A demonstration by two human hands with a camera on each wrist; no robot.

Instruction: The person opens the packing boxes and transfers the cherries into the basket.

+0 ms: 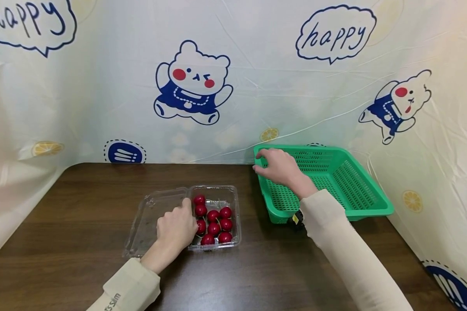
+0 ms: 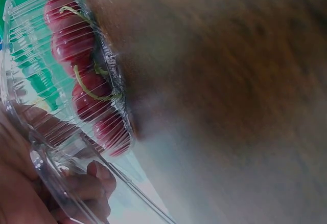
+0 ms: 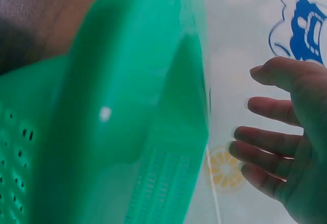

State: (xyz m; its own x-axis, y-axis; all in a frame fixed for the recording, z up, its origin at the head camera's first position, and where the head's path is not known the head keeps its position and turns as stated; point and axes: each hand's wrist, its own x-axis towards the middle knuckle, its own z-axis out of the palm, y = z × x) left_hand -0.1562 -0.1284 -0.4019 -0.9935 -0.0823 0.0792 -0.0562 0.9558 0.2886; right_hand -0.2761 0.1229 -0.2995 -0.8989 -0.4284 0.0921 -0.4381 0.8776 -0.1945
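A clear plastic clamshell box (image 1: pixel 238 216) stands on the table with its lid (image 1: pixel 148 216) folded open to the left. Several red cherries (image 1: pixel 213 228) lie inside, some with green stems. My left hand (image 1: pixel 177 226) is at the hinge side and grips the box's left edge; through the plastic its curled fingers (image 2: pixel 92 188) show in the left wrist view. Over the left rim of a green slotted basket (image 1: pixel 367 211) hovers my right hand (image 1: pixel 278 166), its fingers loosely spread and holding nothing. In the right wrist view, that hand appears beside the basket wall (image 3: pixel 179 111).
The brown wooden table (image 1: pixel 241 276) ends against a pale curtain (image 1: pixel 257 95) printed with bears and lettering, which hangs behind and along both sides. The basket stands to the right of the box, close to the curtain. A small black device (image 1: pixel 297 219) sits under the right wrist.
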